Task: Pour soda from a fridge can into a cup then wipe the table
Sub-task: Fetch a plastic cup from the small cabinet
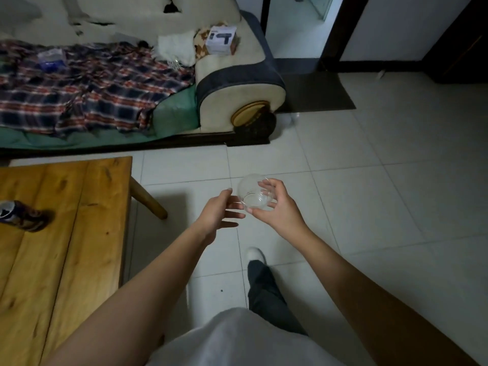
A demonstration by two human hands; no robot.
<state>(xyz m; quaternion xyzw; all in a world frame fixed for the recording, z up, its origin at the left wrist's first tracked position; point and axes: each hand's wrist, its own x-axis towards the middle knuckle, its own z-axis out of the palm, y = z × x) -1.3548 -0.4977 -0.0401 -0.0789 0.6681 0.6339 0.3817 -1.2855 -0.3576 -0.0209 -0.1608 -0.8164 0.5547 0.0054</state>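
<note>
Near the middle of the frame the right hand [277, 207] holds a clear glass cup [254, 194] out over the pale tiled floor [383, 180], its fingers [266, 184] and thumb curled round the cup's wall and base; the cup is tipped so that its mouth faces up and to the left, and it looks empty. The left hand [219, 212] is just beside it on the left, fingers straight and spread, their tips close to the cup's base, though whether they touch the glass cannot be told. Both bare forearms reach in from the bottom of the frame, above a pale shirt front and a dark trouser leg ending in a white shoe [255, 254] on the tiles. At the left edge of the frame a dark soda can [15, 215] stands on the wooden surface [66, 260], well apart from the hands and the cup; the can is blurred, so its top cannot be read. In the upper left a sofa [237, 83] with a dark-trimmed cream armrest carries a plaid blanket [87, 88], and a small white box [221, 39] rests on the armrest's top. A dark mat [317, 93] lies on the floor to the right of the sofa, before a doorway.
</note>
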